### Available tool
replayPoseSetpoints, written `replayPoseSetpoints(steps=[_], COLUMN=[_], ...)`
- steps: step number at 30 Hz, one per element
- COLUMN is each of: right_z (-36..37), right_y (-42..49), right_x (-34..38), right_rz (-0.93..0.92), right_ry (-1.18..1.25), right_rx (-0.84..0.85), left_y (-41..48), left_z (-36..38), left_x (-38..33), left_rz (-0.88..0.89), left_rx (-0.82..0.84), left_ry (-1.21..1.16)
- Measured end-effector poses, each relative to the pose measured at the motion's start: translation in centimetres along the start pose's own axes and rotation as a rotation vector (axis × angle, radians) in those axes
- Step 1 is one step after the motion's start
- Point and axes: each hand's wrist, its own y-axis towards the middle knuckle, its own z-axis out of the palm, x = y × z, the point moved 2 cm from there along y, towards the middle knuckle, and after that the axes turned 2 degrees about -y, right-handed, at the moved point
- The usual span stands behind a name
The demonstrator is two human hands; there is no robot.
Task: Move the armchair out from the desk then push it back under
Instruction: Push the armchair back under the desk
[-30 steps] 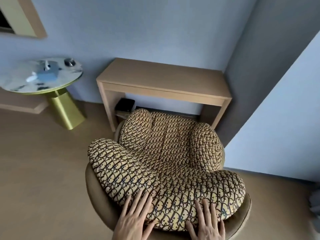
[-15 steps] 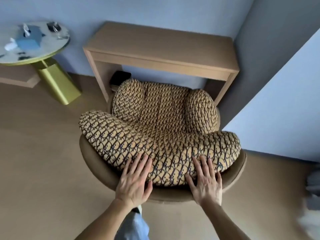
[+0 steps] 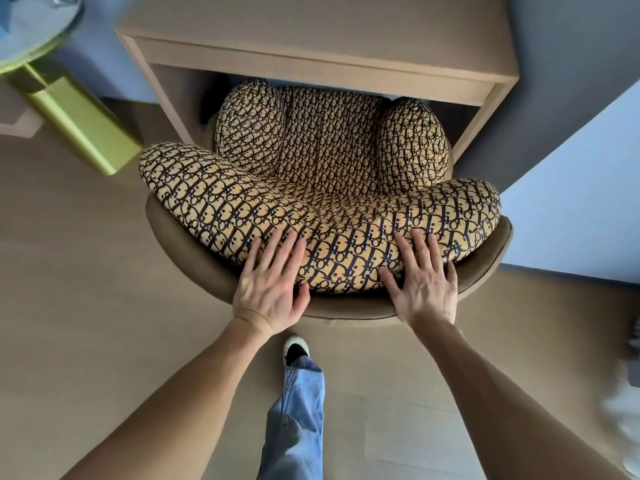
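Note:
The armchair (image 3: 332, 188) has a brown shell and yellow cushions with a dark pattern. Its front end, with both arm cushions, sits in the opening of the light wooden desk (image 3: 311, 60). The back cushion faces me. My left hand (image 3: 272, 285) lies flat on the back cushion and shell rim, fingers spread. My right hand (image 3: 424, 282) lies flat on the same cushion further right, fingers spread too. Neither hand curls around anything.
A round side table (image 3: 41, 32) on a green-gold pedestal (image 3: 79, 126) stands left of the desk. A grey wall (image 3: 571, 81) flanks the desk's right side. My leg in jeans and a shoe (image 3: 294, 348) are behind the chair on the wooden floor.
The armchair has slid forward, its front now under the desk top. Both hands stayed flat on the back cushion and my arms have stretched out. I have stepped closer.

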Motion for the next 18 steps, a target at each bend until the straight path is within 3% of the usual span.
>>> replayPoseSetpoints(steps=[13, 18], right_z=[-0.7, -2.5], right_y=[0.9, -0.8], right_x=[1.1, 2.6], right_rz=[0.005, 0.020], right_ry=[-0.024, 0.042], right_rx=[0.048, 0.133], left_y=[1.4, 0.7], left_z=[-0.2, -1.8], left_x=[1.3, 1.5], left_rz=[0.010, -0.035], left_rx=[0.019, 0.181], left_ry=[0.036, 0.062])
